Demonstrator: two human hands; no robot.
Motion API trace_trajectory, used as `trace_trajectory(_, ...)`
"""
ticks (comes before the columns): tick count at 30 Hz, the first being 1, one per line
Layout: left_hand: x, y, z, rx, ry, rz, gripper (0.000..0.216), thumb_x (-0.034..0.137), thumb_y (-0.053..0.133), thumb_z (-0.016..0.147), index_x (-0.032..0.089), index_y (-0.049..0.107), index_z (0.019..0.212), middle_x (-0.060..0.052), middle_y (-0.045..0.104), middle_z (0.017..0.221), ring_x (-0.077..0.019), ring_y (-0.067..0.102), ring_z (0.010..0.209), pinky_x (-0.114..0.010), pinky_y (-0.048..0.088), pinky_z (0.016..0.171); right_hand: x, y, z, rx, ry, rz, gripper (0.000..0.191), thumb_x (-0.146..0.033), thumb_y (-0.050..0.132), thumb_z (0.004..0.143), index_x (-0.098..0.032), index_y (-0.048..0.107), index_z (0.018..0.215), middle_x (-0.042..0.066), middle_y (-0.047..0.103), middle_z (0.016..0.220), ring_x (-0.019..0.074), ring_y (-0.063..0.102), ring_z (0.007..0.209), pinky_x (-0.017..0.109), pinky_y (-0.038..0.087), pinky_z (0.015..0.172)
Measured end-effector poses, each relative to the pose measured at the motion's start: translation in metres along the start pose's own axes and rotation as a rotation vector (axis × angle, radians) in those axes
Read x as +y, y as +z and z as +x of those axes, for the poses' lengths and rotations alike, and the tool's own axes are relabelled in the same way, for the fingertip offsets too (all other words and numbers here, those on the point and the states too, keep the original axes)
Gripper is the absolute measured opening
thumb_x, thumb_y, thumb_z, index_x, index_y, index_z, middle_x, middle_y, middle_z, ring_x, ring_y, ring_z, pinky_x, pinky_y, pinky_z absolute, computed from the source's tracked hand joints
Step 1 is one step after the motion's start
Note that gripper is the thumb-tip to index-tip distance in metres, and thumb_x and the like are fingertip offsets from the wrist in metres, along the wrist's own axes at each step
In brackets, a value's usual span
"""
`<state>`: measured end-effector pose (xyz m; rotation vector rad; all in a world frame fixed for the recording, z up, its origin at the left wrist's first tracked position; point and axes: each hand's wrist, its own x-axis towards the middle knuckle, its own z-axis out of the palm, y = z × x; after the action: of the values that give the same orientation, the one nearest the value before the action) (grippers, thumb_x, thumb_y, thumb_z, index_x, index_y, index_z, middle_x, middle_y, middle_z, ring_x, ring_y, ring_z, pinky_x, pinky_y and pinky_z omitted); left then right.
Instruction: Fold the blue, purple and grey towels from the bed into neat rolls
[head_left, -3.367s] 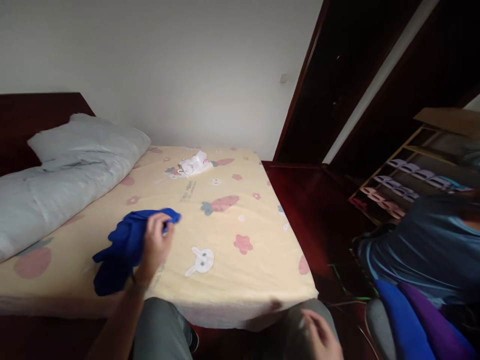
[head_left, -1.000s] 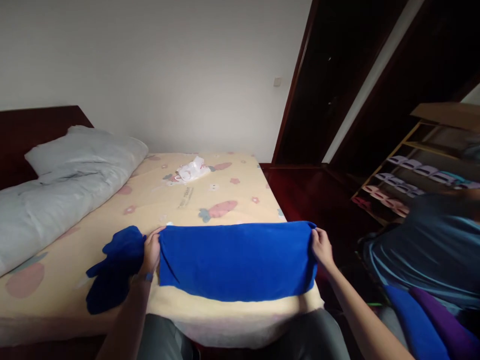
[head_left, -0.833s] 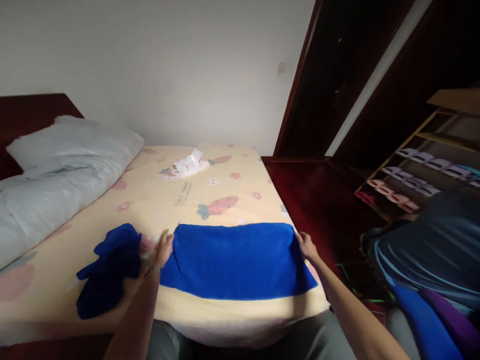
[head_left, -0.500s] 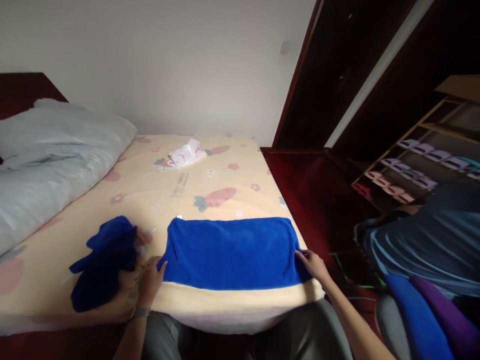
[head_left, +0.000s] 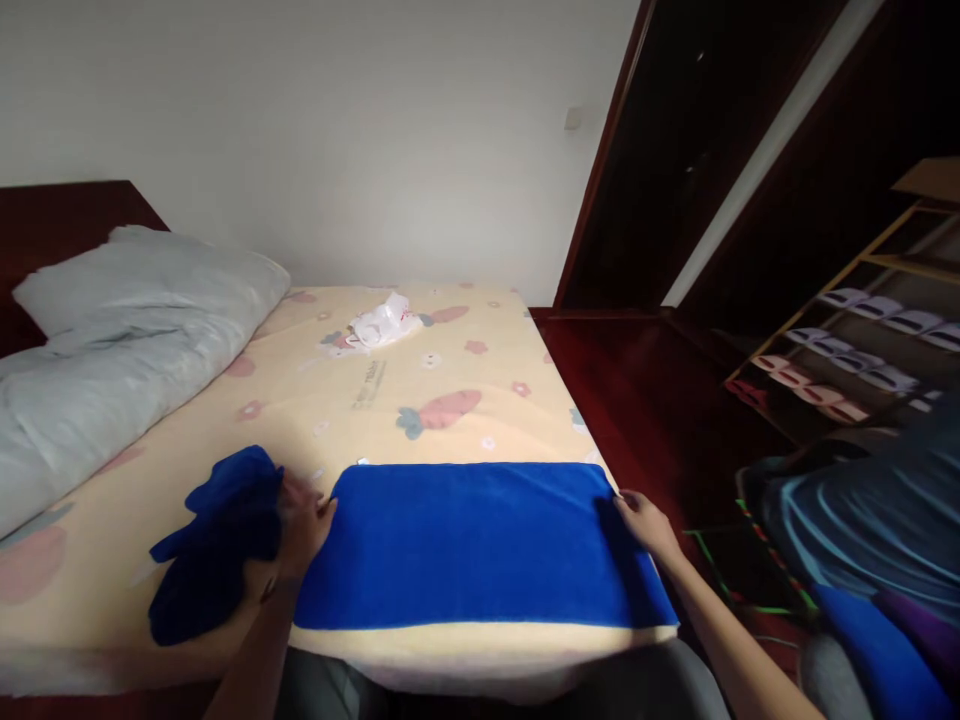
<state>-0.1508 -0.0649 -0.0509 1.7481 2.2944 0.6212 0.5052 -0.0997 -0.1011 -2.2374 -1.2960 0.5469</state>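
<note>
A blue cloth like a towel [head_left: 480,545] lies spread in a flat rectangle along the near edge of the bed. At its left edge is my left hand [head_left: 306,525], slightly blurred, with fingers and thumb apart. My right hand [head_left: 646,522] pinches the cloth's right edge near the far corner, and its shadow falls on the fabric. A second, crumpled blue cloth [head_left: 225,540] rests just left of my left hand. A small white tag [head_left: 363,461] shows at the far left corner of the flat cloth.
The bed [head_left: 442,370] has a carrot-patterned sheet. A white plastic bag [head_left: 386,320] lies toward the wall, and a grey quilt [head_left: 135,340] is heaped at left. To the right are a slipper rack [head_left: 862,310], a person's blue-clad part [head_left: 862,520] and blue fabric [head_left: 877,640].
The towel now lies wider and flatter, its near edge closer to me. My left hand has shifted up along the left edge and its fingers have spread. The view has tilted slightly.
</note>
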Motion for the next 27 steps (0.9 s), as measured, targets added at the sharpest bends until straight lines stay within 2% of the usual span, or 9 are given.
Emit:
trace_trajectory(3, 0.024, 0.026, 0.052, -0.050, -0.009, 0.037, 0.040, 0.051, 0.049, 0.086, 0.015, 0.066, 0.094, -0.016, 0.072, 0.102, -0.0313, 0.067, 0.101, -0.037, 0.049, 0.084, -0.031, 0.015, 0.048, -0.016, 0.050, 0.000, 0.050, -0.054, 0.054, 0.083, -0.015, 0.071, 0.109, 0.019, 0.072, 0.112, 0.0337, 0.068, 0.105, 0.040, 0.051, 0.086)
trace_trajectory(6, 0.033, 0.042, 0.084, -0.100, -0.053, 0.090, 0.028, 0.042, 0.055, 0.084, 0.017, 0.067, 0.090, -0.013, 0.074, 0.097, -0.0296, 0.069, 0.096, -0.034, 0.049, 0.080, -0.043, 0.026, 0.082, -0.044, 0.110, -0.063, 0.047, -0.055, 0.060, 0.080, -0.015, 0.073, 0.101, 0.018, 0.074, 0.103, 0.0344, 0.070, 0.100, 0.040, 0.052, 0.083)
trace_trajectory(9, 0.027, 0.044, 0.099, -0.098, -0.052, 0.098, 0.023, 0.037, 0.056, 0.085, 0.018, 0.068, 0.091, -0.012, 0.074, 0.095, -0.0278, 0.069, 0.094, -0.032, 0.049, 0.080, -0.038, 0.027, 0.102, -0.052, 0.109, -0.077, 0.039, -0.051, 0.061, 0.081, -0.017, 0.074, 0.094, 0.016, 0.075, 0.099, 0.0325, 0.070, 0.096, 0.037, 0.052, 0.081)
trace_trajectory(12, 0.025, 0.043, 0.110, -0.041, -0.033, 0.102, 0.030, 0.039, 0.050, 0.090, 0.016, 0.066, 0.100, -0.013, 0.073, 0.102, -0.0277, 0.067, 0.100, -0.034, 0.049, 0.086, -0.032, 0.023, 0.115, 0.019, 0.029, -0.020, 0.038, -0.051, 0.056, 0.085, -0.018, 0.072, 0.093, 0.013, 0.074, 0.103, 0.0291, 0.069, 0.096, 0.034, 0.051, 0.081)
trace_trajectory(16, 0.042, 0.053, 0.115, 0.052, -0.021, 0.127, 0.040, 0.037, 0.039, 0.095, 0.012, 0.062, 0.115, -0.016, 0.068, 0.116, -0.0286, 0.061, 0.112, -0.039, 0.045, 0.097, -0.041, 0.025, 0.119, 0.149, -0.031, 0.023, 0.039, -0.051, 0.054, 0.085, -0.017, 0.069, 0.095, 0.014, 0.072, 0.100, 0.0281, 0.067, 0.091, 0.036, 0.050, 0.079)
trace_trajectory(19, 0.055, 0.066, 0.095, 0.200, 0.048, 0.161, 0.048, 0.036, 0.032, 0.097, 0.007, 0.054, 0.130, -0.020, 0.059, 0.131, -0.0310, 0.051, 0.127, -0.046, 0.039, 0.107, -0.057, 0.034, 0.093, 0.278, -0.041, -0.044, 0.046, -0.050, 0.045, 0.092, -0.014, 0.066, 0.109, 0.020, 0.065, 0.116, 0.0319, 0.062, 0.102, 0.043, 0.049, 0.085)
trace_trajectory(21, 0.051, 0.073, 0.065, 0.254, 0.189, 0.178, 0.052, 0.038, 0.030, 0.099, 0.007, 0.051, 0.136, -0.020, 0.053, 0.141, -0.0303, 0.046, 0.134, -0.045, 0.036, 0.111, -0.065, 0.041, 0.056, 0.329, -0.231, -0.134, 0.048, -0.048, 0.038, 0.097, -0.014, 0.063, 0.119, 0.021, 0.059, 0.128, 0.0337, 0.056, 0.115, 0.048, 0.045, 0.095)
trace_trajectory(24, 0.018, 0.080, 0.001, 0.148, 0.397, 0.234, 0.056, 0.043, 0.030, 0.099, 0.012, 0.049, 0.141, -0.017, 0.044, 0.152, -0.0305, 0.040, 0.140, -0.046, 0.033, 0.114, -0.057, 0.048, -0.023, 0.144, -0.661, -0.249, 0.045, -0.043, 0.036, 0.100, -0.022, 0.057, 0.134, 0.011, 0.052, 0.144, 0.0291, 0.046, 0.133, 0.047, 0.035, 0.111)
trace_trajectory(27, -0.031, 0.078, -0.060, 0.041, 0.422, 0.340, 0.059, 0.046, 0.031, 0.097, 0.019, 0.044, 0.148, -0.011, 0.044, 0.154, -0.0320, 0.033, 0.145, -0.053, 0.031, 0.115, -0.023, 0.051, -0.095, 0.033, -0.730, -0.376, 0.050, -0.043, 0.039, 0.100, -0.034, 0.040, 0.150, 0.000, 0.037, 0.157, 0.0272, 0.033, 0.145, 0.049, 0.026, 0.118)
